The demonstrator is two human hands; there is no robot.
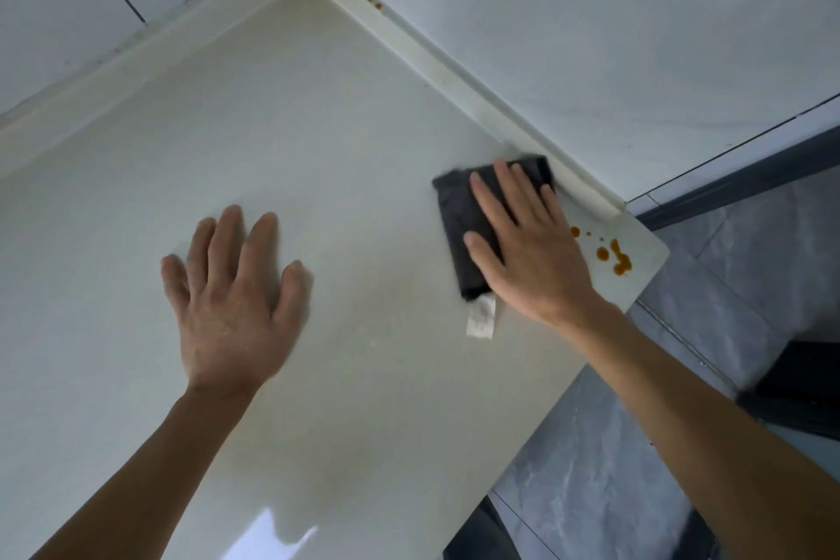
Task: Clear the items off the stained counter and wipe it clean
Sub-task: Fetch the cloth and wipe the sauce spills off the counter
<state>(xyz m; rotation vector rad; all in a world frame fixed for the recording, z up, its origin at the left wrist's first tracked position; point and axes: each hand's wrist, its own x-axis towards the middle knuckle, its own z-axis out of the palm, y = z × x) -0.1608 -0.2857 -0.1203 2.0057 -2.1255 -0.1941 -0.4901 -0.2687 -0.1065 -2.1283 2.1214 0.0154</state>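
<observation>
Pressing flat on a folded dark grey cloth point(472, 214), the right hand point(532, 250) keeps its fingers straight and spread, not curled around the fabric. Under this hand the cloth lies on the pale counter point(318, 141), touching the raised back edge point(445, 64) beyond the fingertips. A white label point(481, 319) sticks out of the cloth just beside the wrist. Close to the right of this hand, near the counter's corner, several orange-brown stains point(611, 255) are on the surface. The left hand point(232, 291) rests well apart to the left, palm down on the bare counter, fingers straight and holding nothing. White wall tiles point(591, 14) stand behind the edge, and grey floor point(613, 468) shows below the right forearm.
</observation>
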